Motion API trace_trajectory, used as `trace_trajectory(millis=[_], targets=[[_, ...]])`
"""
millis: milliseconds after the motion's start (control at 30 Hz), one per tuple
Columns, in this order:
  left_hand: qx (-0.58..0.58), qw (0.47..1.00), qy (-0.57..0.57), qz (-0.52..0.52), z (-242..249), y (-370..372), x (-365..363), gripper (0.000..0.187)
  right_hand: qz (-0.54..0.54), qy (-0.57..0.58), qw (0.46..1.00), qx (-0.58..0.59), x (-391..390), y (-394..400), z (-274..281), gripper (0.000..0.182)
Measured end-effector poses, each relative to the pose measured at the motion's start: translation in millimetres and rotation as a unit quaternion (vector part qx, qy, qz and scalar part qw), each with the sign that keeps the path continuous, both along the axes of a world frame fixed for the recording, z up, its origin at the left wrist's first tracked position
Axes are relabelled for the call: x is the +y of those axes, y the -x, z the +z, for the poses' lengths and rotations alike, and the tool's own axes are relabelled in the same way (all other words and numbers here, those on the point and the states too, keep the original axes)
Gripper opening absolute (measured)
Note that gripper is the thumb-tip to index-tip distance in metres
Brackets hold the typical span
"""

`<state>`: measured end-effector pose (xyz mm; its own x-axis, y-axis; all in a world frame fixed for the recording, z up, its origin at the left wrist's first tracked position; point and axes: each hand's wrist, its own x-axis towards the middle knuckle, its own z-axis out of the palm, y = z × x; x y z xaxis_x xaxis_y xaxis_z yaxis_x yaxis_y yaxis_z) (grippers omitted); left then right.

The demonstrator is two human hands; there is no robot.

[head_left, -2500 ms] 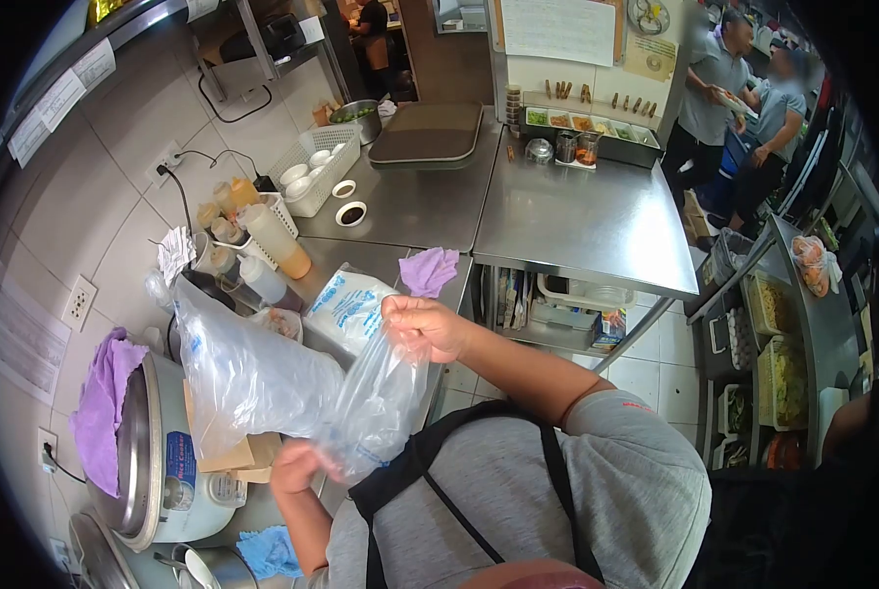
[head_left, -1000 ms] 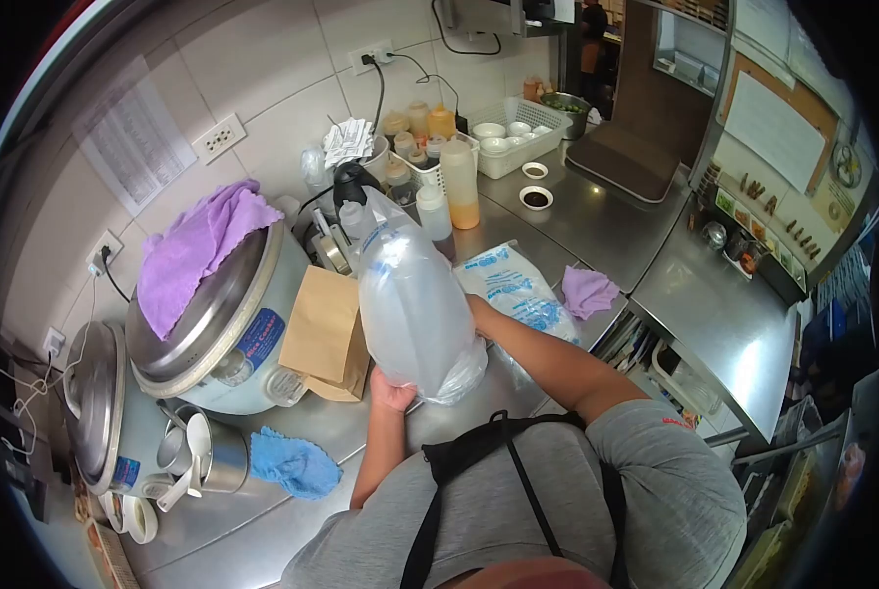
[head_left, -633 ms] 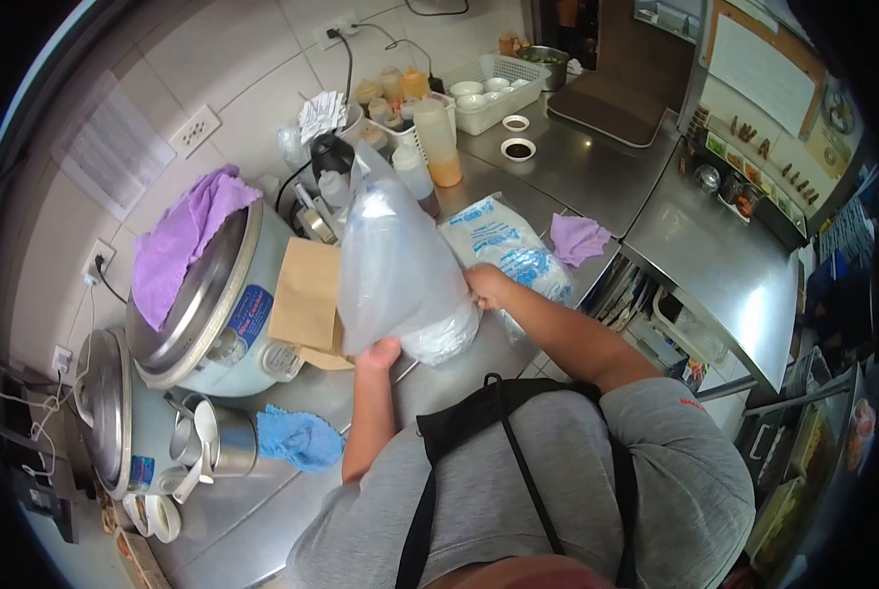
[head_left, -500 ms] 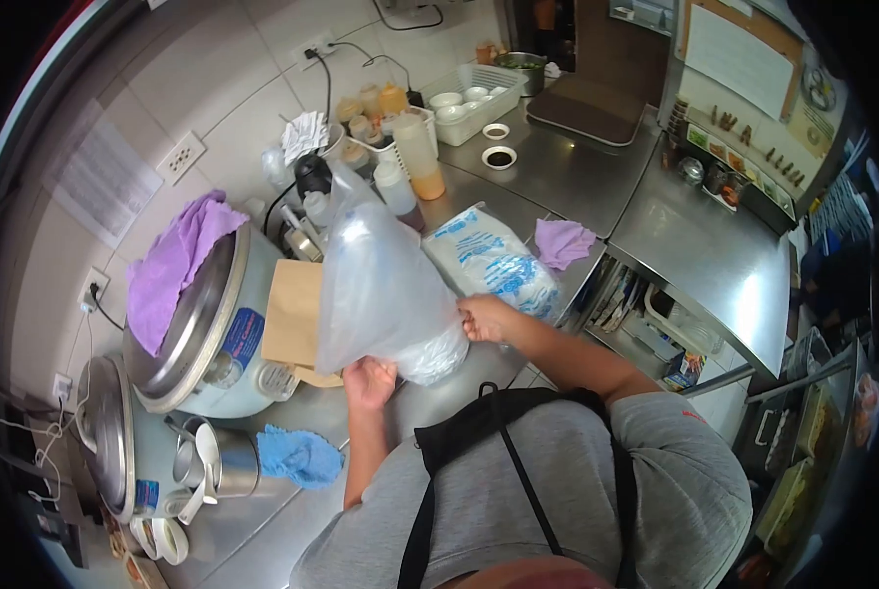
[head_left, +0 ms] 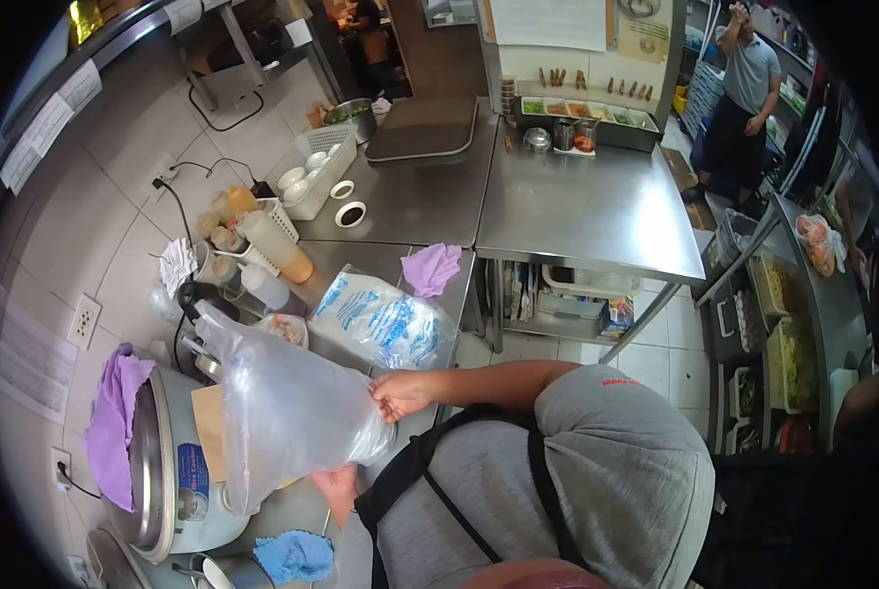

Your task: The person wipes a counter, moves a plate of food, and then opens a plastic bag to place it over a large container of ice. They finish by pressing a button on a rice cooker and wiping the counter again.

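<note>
A large translucent plastic bag (head_left: 292,402) stands puffed up over the counter, its bunched bottom toward me. My right hand (head_left: 398,396) is closed, pinching the bag's right side near the bottom. At its lower edge is my left hand (head_left: 335,486), closed against the film with its fingertips mostly hidden. Behind the bag, a brown paper piece (head_left: 209,432) shows in part. Beyond my right hand lies a clear pack with blue print (head_left: 385,319). A blue cloth (head_left: 294,557) is on the counter near my left hand.
A large rice cooker (head_left: 196,501) with a purple cloth (head_left: 115,422) stands left. Squeeze bottles (head_left: 274,245) line the wall. Farther back are sauce bowls (head_left: 350,214), a white basket (head_left: 307,201) and a brown tray (head_left: 423,133). A person (head_left: 749,98) stands at the far right.
The view has swung to the right, bringing a standing person into sight. Both hands stay at the bag, and its outline has shifted and widened. The left hand is more covered.
</note>
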<state>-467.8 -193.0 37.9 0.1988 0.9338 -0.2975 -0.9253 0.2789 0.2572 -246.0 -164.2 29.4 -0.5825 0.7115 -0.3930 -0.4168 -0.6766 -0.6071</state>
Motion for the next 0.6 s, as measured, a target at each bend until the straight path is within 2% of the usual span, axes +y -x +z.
trace_trajectory(millis=[33,67,133,167,200,267,367,400,433,500,600], targets=[[0.174,0.980,-0.097,0.005,-3.9,-0.3,1.3,0.035,-0.011,0.002,1.000,0.003,-0.3,-2.5,0.2,0.009],[0.342,0.921,-0.188,0.011,-6.4,-1.3,1.8,0.035,-0.008,0.000,1.000,0.010,-1.0,-3.8,1.2,0.010],[0.371,0.900,-0.228,-0.014,-17.6,1.4,7.5,0.036,-0.002,-0.023,0.999,-0.027,3.3,-5.1,0.5,0.009],[0.235,0.954,-0.182,-0.042,-28.1,8.1,16.6,0.036,0.001,-0.035,0.998,-0.045,6.0,-5.0,-1.2,0.009],[0.095,0.984,-0.131,-0.069,-37.9,13.0,24.7,0.036,-0.014,-0.079,0.991,-0.105,8.6,-3.5,-5.5,0.008],[0.100,0.990,-0.095,-0.019,-62.9,16.4,37.8,0.036,-0.040,-0.165,0.960,-0.221,11.0,2.4,-15.5,0.008],[0.079,0.991,-0.105,-0.023,-77.5,24.5,48.8,0.036,-0.066,-0.172,0.949,-0.256,9.4,7.3,-11.5,0.011],[0.067,0.990,-0.120,-0.038,-74.8,26.0,49.3,0.035,-0.079,-0.088,0.975,-0.188,6.7,5.6,-6.6,0.009],[0.072,0.992,-0.097,-0.035,-72.9,27.1,48.1,0.035,-0.093,-0.055,0.984,-0.145,3.5,3.1,-3.4,0.008],[0.086,0.994,-0.054,-0.026,-11.7,5.8,22.0,0.034,-0.114,0.008,0.992,-0.053,-0.2,1.4,0.5,0.006],[0.088,0.994,-0.043,-0.046,15.8,6.6,-12.1,0.032,-0.130,0.070,0.989,0.016,-7.0,2.6,8.7,0.011]])
